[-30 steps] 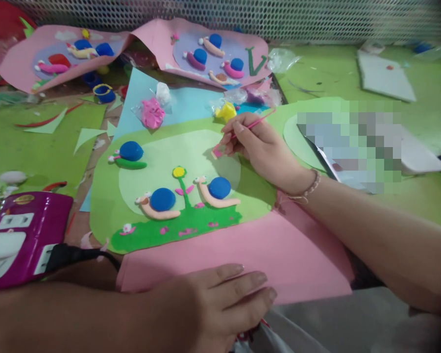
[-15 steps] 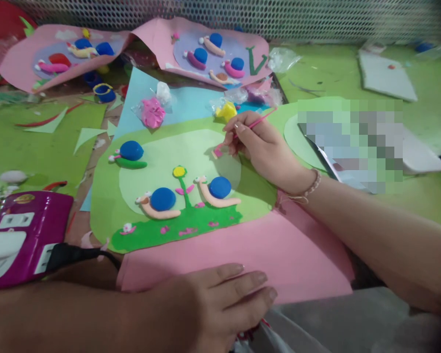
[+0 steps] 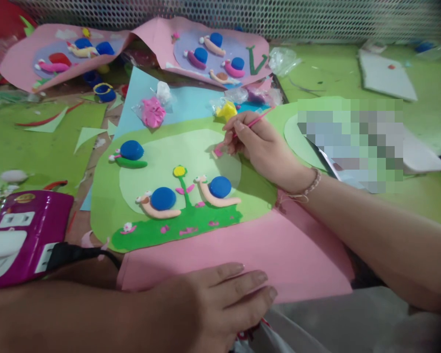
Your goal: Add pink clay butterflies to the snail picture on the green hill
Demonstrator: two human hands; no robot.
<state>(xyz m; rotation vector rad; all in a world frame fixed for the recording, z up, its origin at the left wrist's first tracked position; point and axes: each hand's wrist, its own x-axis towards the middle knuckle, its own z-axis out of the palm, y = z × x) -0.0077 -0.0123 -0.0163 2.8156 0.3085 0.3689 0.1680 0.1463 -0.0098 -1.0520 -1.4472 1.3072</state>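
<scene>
My right hand (image 3: 259,147) is closed on a slim pink paintbrush (image 3: 257,119), its flat, pale tip just over the light-green oval (image 3: 169,147) of a green paper picture. Clay snails with blue shells sit on that sheet: one with a green body (image 3: 131,152) at upper left, a peach one (image 3: 162,200) lower down, another peach one (image 3: 219,189) to the right. Between the lower two stands a yellow clay flower (image 3: 180,171) above a green grass strip (image 3: 143,235). Fingers stretched and holding nothing, my left hand (image 3: 228,299) rests at the near edge of pink paper (image 3: 250,245).
Pink clay (image 3: 153,113) and yellow clay (image 3: 226,112) in plastic wrap lie behind the picture. Two finished snail pictures, one of them pink-edged (image 3: 150,41), lean at the back. A purple device (image 3: 55,211) sits at left; a phone-like object (image 3: 330,162), partly pixelated, lies at right.
</scene>
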